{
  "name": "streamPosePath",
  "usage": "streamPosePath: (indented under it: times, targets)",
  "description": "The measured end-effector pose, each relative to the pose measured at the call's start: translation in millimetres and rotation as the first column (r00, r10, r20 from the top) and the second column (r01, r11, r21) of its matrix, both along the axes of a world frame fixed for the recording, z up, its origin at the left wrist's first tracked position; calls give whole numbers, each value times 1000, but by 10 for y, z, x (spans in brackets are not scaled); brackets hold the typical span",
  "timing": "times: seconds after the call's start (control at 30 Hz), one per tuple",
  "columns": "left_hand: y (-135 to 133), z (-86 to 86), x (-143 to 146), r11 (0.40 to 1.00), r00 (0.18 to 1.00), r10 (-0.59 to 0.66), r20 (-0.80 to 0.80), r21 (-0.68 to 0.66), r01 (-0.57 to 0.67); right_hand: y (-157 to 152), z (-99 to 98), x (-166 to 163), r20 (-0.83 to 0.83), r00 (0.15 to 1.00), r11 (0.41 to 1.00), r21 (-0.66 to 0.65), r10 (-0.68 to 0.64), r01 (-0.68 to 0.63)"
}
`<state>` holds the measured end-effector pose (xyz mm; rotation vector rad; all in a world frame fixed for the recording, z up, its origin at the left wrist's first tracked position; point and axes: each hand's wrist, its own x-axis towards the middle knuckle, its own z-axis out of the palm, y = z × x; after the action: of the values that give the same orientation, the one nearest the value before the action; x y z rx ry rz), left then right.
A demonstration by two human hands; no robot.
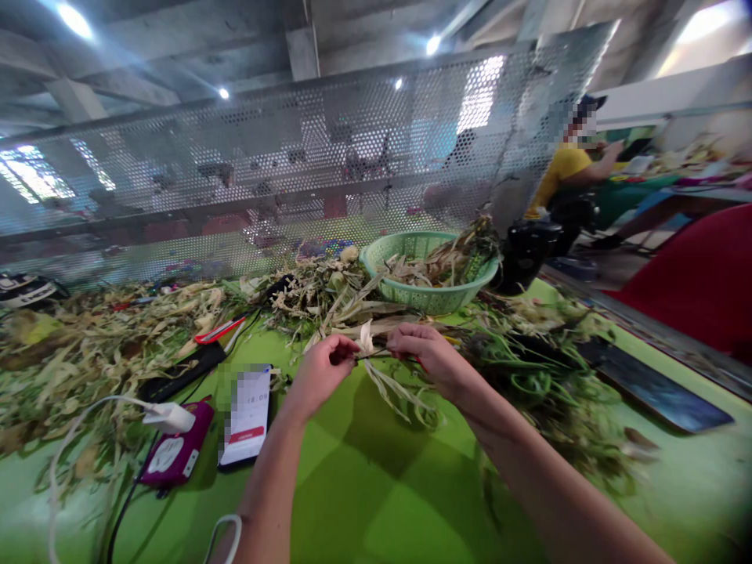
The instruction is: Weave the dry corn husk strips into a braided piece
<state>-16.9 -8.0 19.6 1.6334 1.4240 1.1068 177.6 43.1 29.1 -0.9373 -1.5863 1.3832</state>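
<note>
My left hand [323, 368] and my right hand [426, 354] are raised over a bright green table [352, 486], both pinched on one dried plant stem [376, 356] stretched between them. Pale withered leaves [399, 395] hang down from the stem below my hands. A small pale husk sticks up between my fingertips. Heaps of dried stalks and leaves [317, 298] lie just beyond my hands.
A green plastic basket [423, 294] of dried leaves stands behind the pile. A phone [247, 415] and a purple device [173, 454] with a white cable lie at left. A dark tablet [658, 388] lies at right. A perforated metal screen [294, 172] backs the table; a person in yellow [564, 172] sits beyond.
</note>
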Motion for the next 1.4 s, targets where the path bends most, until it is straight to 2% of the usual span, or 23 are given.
streamPosePath:
  times: [0.1, 0.23, 0.37, 0.53, 0.67, 0.87, 1.0, 1.13, 1.23, 1.4]
  targets:
    - [-30, 30, 21, 1000, 995, -10, -98, 3, 11, -57, -13, -44, -159, 984, 995, -52, 75, -84]
    - [-61, 63, 45, 995, 973, 38, -228, 100, -16, -104, -71, -92, -272, 946, 972, -104, 178, -213]
    - [-75, 78, 73, 993, 953, 45, -300, 119, -9, -90, -149, -97, -394, 898, 942, -182, 194, -283]
    - [-88, 75, 95, 997, 944, -2, -331, 68, 26, -78, -168, -100, -436, 878, 938, -175, 199, -299]
    - [-81, 55, 88, 998, 962, -63, -266, -6, 64, -83, -136, -106, -424, 887, 944, -176, 184, -280]
    - [-34, 8, 63, 985, 988, -149, -34, -90, 146, -75, -148, -97, -394, 896, 945, -157, 206, -286]
    - [-20, -5, 67, 991, 995, -91, 29, -91, 93, -76, -141, -104, -369, 913, 957, -154, 174, -245]
    - [-28, -8, 104, 997, 987, -3, 159, -76, 16, -80, -132, -119, -360, 919, 964, -144, 159, -224]
    - [-37, -9, 135, 998, 971, 9, 240, -63, 7, -81, -142, -125, -359, 921, 963, -152, 155, -221]
    - [-24, -34, 138, 995, 981, 5, 194, -103, 16, -79, -154, -122, -350, 924, 960, -172, 151, -222]
